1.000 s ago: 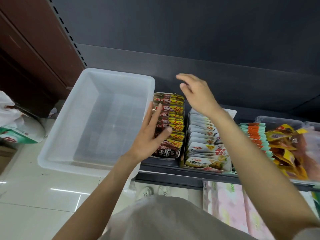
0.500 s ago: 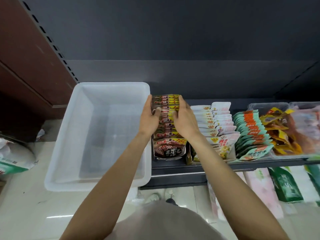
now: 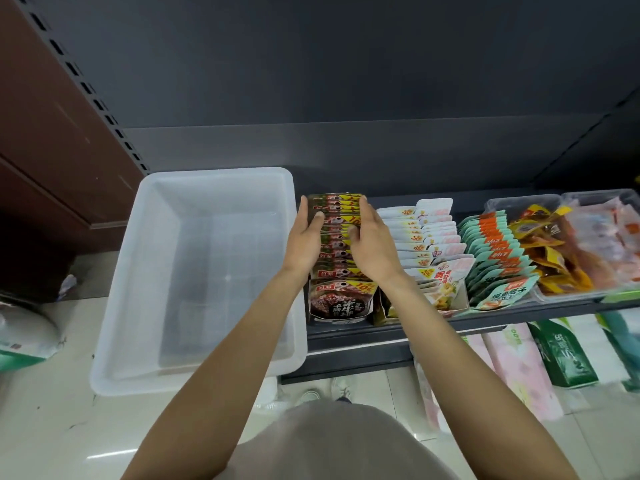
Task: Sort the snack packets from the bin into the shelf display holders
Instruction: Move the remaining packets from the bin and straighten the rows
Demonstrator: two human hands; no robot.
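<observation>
A row of dark brown snack packets (image 3: 341, 299) with red and yellow labels stands upright in the leftmost display holder on the dark shelf (image 3: 346, 337). My left hand (image 3: 306, 237) presses the row's left side with straight fingers. My right hand (image 3: 372, 242) presses its right side, thumb lying on the packet tops. The translucent white bin (image 3: 145, 271) sits to the left of the shelf, with nothing inside it.
To the right stand holders of white packets (image 3: 426, 237), teal and orange packets (image 3: 498, 261), and clear trays of yellow and pink snacks (image 3: 588, 244). Tissue packs (image 3: 519, 372) lie on the lower shelf. A bag (image 3: 24, 337) sits on the tiled floor at left.
Both hands came down from above the shelf onto the brown packet row, one on each side, and have slid further back along it. The view has shifted right.
</observation>
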